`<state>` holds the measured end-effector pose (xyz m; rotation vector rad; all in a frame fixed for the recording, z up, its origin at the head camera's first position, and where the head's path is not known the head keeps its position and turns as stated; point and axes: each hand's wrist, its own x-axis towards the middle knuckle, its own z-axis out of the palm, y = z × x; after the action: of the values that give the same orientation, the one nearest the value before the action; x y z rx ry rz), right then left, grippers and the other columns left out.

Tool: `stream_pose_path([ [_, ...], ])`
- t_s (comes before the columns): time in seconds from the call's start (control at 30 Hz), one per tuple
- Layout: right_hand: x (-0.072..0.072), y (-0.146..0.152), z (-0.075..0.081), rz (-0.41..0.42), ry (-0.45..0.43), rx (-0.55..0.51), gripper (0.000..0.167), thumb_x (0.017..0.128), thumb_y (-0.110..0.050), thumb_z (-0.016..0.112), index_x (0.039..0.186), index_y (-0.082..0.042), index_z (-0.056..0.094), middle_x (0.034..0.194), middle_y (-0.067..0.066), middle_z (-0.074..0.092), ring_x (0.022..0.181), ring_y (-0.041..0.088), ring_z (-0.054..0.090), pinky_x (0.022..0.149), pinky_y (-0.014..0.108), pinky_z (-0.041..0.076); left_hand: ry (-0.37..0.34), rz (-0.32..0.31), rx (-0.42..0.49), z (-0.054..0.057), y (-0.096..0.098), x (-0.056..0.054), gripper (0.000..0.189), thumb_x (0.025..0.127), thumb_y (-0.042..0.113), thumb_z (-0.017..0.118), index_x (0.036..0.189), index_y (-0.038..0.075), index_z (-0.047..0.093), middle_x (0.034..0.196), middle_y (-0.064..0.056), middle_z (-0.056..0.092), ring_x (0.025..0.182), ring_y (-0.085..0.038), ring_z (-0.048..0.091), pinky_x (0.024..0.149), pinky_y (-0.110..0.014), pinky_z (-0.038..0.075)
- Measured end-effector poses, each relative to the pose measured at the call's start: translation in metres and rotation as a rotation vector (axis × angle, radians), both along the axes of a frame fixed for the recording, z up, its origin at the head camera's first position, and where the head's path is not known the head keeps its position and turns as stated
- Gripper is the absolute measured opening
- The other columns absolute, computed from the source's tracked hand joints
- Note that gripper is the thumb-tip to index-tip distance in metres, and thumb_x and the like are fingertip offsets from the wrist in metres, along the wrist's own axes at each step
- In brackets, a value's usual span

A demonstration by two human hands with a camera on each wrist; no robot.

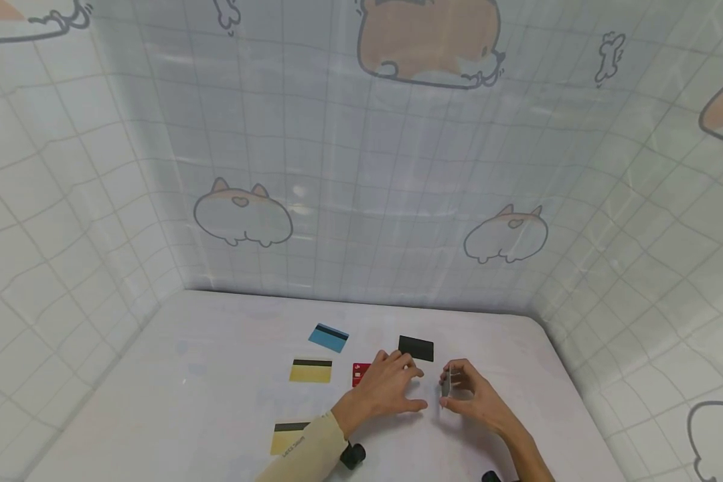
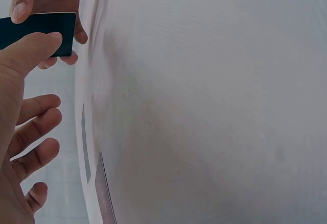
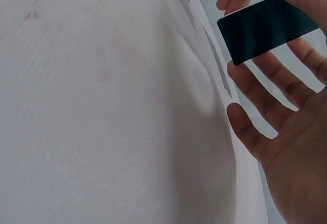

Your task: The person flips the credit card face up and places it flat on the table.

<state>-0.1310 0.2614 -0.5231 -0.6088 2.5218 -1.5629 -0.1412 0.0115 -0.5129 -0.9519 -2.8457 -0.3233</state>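
My right hand (image 1: 477, 396) pinches a dark card (image 3: 271, 27) between thumb and fingertips, held upright above the white table. In the head view this card shows nearly edge-on and greyish. Just left of it, my left hand (image 1: 381, 389) hovers palm down with fingers spread and holds nothing. Its thumb (image 2: 43, 45) overlaps the card in the left wrist view, while the head view shows a gap between them. Under the left hand lies a red card (image 1: 358, 375), partly hidden. A black card (image 1: 416, 348) lies flat beyond both hands.
On the table (image 1: 187, 388) a blue card (image 1: 329, 339) lies at the back and a yellow card (image 1: 310, 372) nearer. Another yellow card (image 1: 286, 438) is partly covered by the left sleeve (image 1: 307, 452). Cloth walls with printed dogs (image 1: 244, 214) enclose the back and sides.
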Motion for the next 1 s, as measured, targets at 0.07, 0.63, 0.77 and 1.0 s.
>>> stream_pose_path([
  [0.07, -0.0003, 0.0, -0.0001, -0.002, -0.007, 0.004, 0.056, 0.082, -0.015, 0.083, 0.127, -0.006, 0.052, 0.118, 0.011, 0.062, 0.109, 0.027, 0.06, 0.097, 0.033, 0.048, 0.008, -0.001, 0.0, -0.0003, -0.0002, -0.0003, 0.055, 0.082, 0.069, 0.068, 0.123, 0.031, 0.071, 0.114, 0.011, 0.06, 0.104, -0.011, 0.051, 0.087, -0.032, 0.04],
  [0.63, -0.0004, 0.002, 0.0012, -0.007, 0.029, 0.06, 0.051, 0.082, -0.021, 0.084, 0.128, -0.021, 0.061, 0.116, 0.001, 0.064, 0.107, 0.025, 0.058, 0.086, 0.034, 0.05, 0.029, -0.005, 0.003, 0.0015, -0.0008, -0.0016, 0.057, 0.082, 0.069, 0.067, 0.124, 0.031, 0.07, 0.115, 0.011, 0.06, 0.104, -0.01, 0.051, 0.087, -0.032, 0.04],
  [0.77, -0.0024, 0.0027, 0.0004, -0.01, 0.049, 0.089, 0.051, 0.081, -0.025, 0.085, 0.127, -0.03, 0.062, 0.114, -0.002, 0.064, 0.105, 0.024, 0.058, 0.082, 0.035, 0.048, 0.031, -0.008, 0.011, 0.001, -0.0005, -0.0038, 0.059, 0.081, 0.069, 0.069, 0.125, 0.03, 0.069, 0.114, 0.011, 0.059, 0.103, -0.01, 0.05, 0.085, -0.032, 0.039],
  [1.0, -0.0069, 0.0032, -0.0006, 0.0, 0.083, 0.138, 0.05, 0.081, -0.03, 0.085, 0.127, -0.032, 0.064, 0.114, -0.003, 0.062, 0.103, 0.021, 0.056, 0.077, 0.036, 0.042, 0.063, -0.021, 0.033, 0.0037, 0.0003, -0.0066, 0.065, 0.079, 0.071, 0.069, 0.128, 0.028, 0.067, 0.114, 0.011, 0.057, 0.103, -0.01, 0.05, 0.085, -0.032, 0.038],
])
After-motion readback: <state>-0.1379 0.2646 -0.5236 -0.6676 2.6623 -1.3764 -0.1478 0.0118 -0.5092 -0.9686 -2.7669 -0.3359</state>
